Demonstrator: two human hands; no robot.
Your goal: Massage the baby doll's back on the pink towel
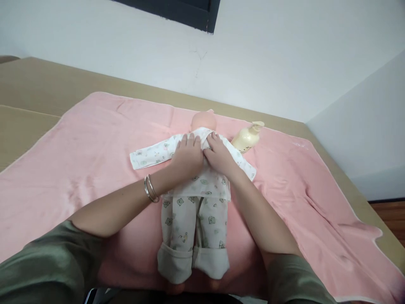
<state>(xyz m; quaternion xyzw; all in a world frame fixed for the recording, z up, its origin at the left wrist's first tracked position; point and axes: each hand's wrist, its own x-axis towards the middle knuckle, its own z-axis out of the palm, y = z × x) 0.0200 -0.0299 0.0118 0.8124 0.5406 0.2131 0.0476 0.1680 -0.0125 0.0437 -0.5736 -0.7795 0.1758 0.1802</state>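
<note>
A baby doll (203, 120) lies on a pink blanket, its head at the far end and its feet towards me. It has on a white printed top (209, 185) and matching trousers (183, 215) with turned-up cuffs. My left hand (189, 157) rests on the upper part of the top, palm down, fingers stretched out towards the collar. Beside it, my right hand (220, 155) lies on the same upper front near the neck opening, fingers extended and thumb apart. Both sleeves of the top spread out sideways.
The pink blanket (104, 139) covers much of a wooden table (38, 84). A cream pump bottle (247, 138) stands or leans just right of the doll's shoulder, near the right sleeve. A white wall (253, 71) rises behind the table's far edge.
</note>
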